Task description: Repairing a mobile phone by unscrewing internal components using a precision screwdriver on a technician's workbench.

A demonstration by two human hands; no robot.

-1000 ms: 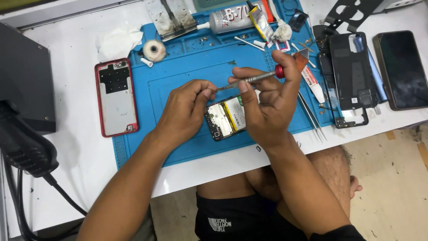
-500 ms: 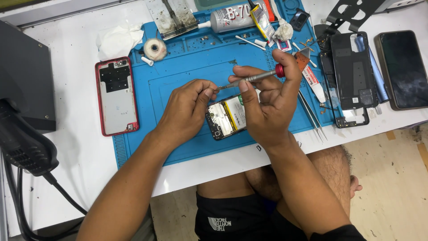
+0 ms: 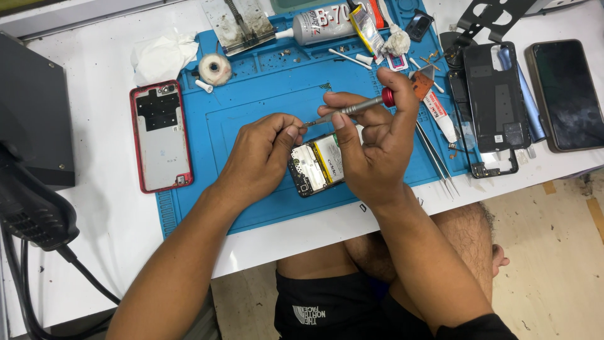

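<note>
1. Step in hand: the right hand [image 3: 377, 148] grips a small screwdriver [image 3: 352, 108] with a red cap, fingers closed round the shaft and the forefinger resting on the cap. The tip points left toward the fingertips of the left hand [image 3: 264, 151].
2. The left hand is pinched narrow, thumb and forefinger together at the screwdriver tip. Whether a screw sits between them cannot be told; it is too small to see.
3. The opened phone [image 3: 316, 165] lies on the blue mat [image 3: 251, 107], near the mat's front edge and about mid-bench, partly under both hands. Its yellow-marked battery and dark board are exposed.
4. Judgement: this looks like a screw being picked up or seated on the driver tip. The next move would call for a steady tip brought down square to a hole in the phone, without dropping the part.
5. Containers: the mat's small moulded trays along its back edge hold scattered bits and dirt; the contents cannot be identified.
6. A grey glue tube [image 3: 318, 24] lies at the mat's back edge. A roll of tape [image 3: 215, 68] sits toward its back left corner.
7. A red phone back cover [image 3: 160, 135] lies inside-up just left of the mat. Tweezers [image 3: 435, 157] lie just right of the right hand.
</note>
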